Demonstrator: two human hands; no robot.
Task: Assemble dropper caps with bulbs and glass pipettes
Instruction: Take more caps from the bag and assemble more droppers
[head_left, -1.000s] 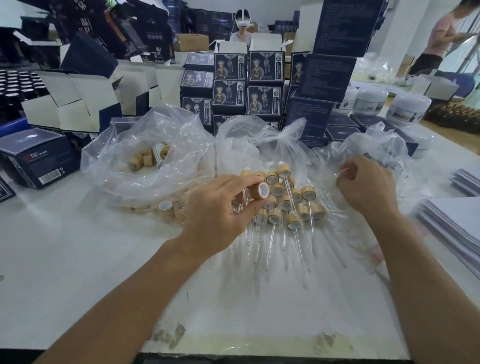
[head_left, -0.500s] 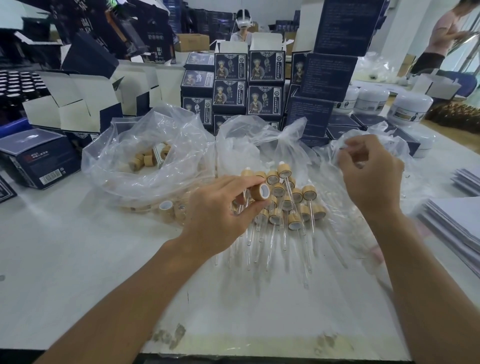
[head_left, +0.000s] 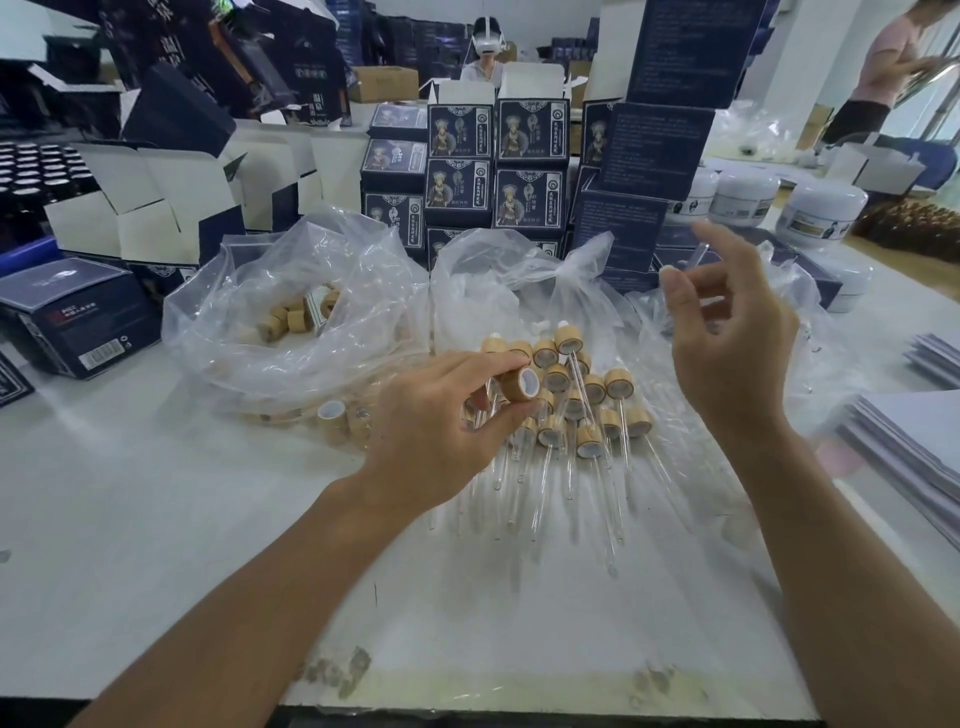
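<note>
Item: cap (head_left: 519, 383), bamboo, pinched between thumb and fingers of left hand (head_left: 441, 431), open white-lined end facing right and slightly far. Right hand (head_left: 727, 338) was raised to the right, well apart; fingers loosely curled, seemingly pinching a blurred pipette (head_left: 693, 260), grip uncertain. Pipette's long axis ran up-far, not yet aligned with cap. Finished droppers (head_left: 582, 410) lay between, on table (head_left: 156, 519).

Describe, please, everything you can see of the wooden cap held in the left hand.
The light bamboo-look cylindrical cap is short and round, with a white lining showing in its open end, which faces up and to the right. It is tilted, pinched between the thumb and fingers of the left hand, and held just above the pile of finished droppers on the white table. No pipette shows in it.
</note>
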